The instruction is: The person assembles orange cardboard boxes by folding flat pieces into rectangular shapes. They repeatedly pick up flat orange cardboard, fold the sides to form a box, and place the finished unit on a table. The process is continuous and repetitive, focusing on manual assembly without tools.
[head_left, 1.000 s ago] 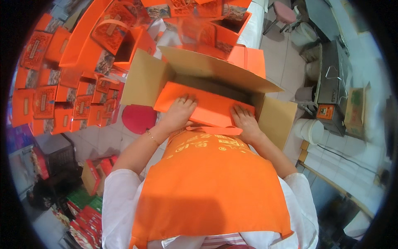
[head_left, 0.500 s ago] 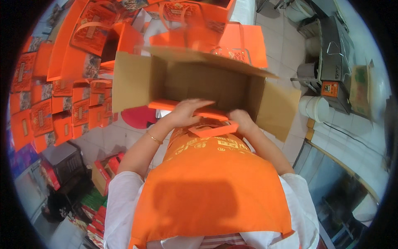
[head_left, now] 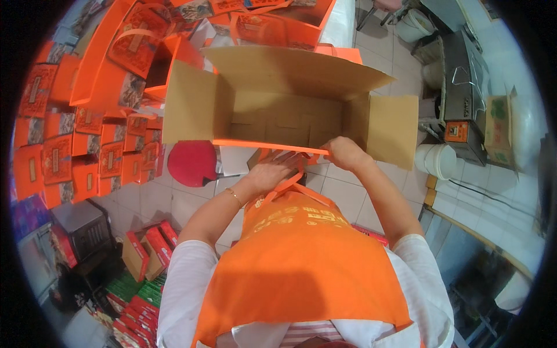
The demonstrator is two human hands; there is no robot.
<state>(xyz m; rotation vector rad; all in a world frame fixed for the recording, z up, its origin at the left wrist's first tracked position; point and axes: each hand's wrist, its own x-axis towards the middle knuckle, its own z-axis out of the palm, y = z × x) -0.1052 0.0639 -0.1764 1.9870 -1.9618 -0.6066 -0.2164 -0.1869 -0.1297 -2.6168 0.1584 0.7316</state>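
A big brown cardboard carton (head_left: 191, 104) lies open toward me on the tiled floor, its flaps spread out. A thin orange flat box (head_left: 261, 144), seen edge-on, runs along the carton's near rim. My right hand (head_left: 346, 153) grips its right end. My left hand (head_left: 271, 174) is just below its middle, fingers curled up against its underside beside orange straps. The carton's inside shows only bare cardboard. An orange apron (head_left: 301, 261) covers my chest below the hands.
Stacks of orange gift boxes (head_left: 69, 145) fill the left and the back. A red round stool (head_left: 191, 162) stands left of the carton. A white bucket (head_left: 438, 159) and a metal machine (head_left: 464, 98) are at the right. Red and green packets (head_left: 139, 296) lie lower left.
The orange flat box was lying broad-side under both palms in the carton's mouth; now it is tipped edge-on at the near rim. The carton's inside has come into full view.
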